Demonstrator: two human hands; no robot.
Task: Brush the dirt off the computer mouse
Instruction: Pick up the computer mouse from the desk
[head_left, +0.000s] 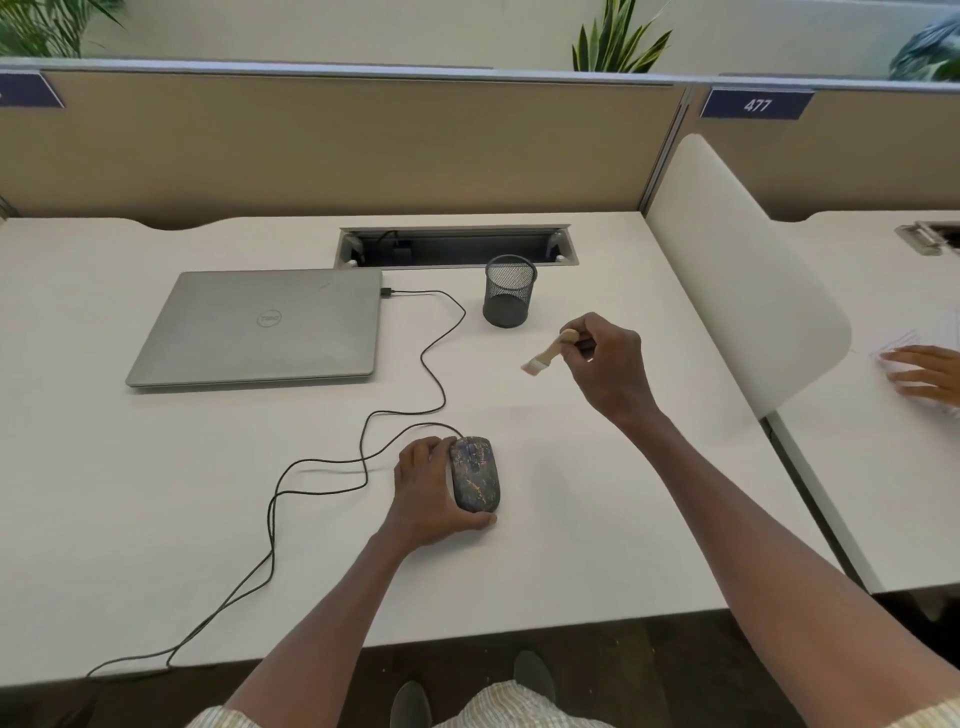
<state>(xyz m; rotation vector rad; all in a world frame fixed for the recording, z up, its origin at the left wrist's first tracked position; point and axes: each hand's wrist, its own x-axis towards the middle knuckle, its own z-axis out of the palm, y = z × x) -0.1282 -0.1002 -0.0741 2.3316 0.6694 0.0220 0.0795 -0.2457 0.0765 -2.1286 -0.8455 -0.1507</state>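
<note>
A dark computer mouse (475, 475) speckled with brownish dirt lies on the white desk (571, 519). My left hand (428, 493) grips it from its left side, thumb curled round its near end. My right hand (610, 366) is raised further back and to the right, holding a small wooden-handled brush (548, 354) by the handle. The pale bristles point down and left, well apart from the mouse. The mouse's black cable (363, 462) snakes left and back to the laptop.
A closed grey laptop (260, 325) lies at the back left. A black mesh pen cup (509, 291) stands before an open cable tray (457, 247). A white divider (737, 270) bounds the desk on the right; another person's hand (924, 371) rests beyond it.
</note>
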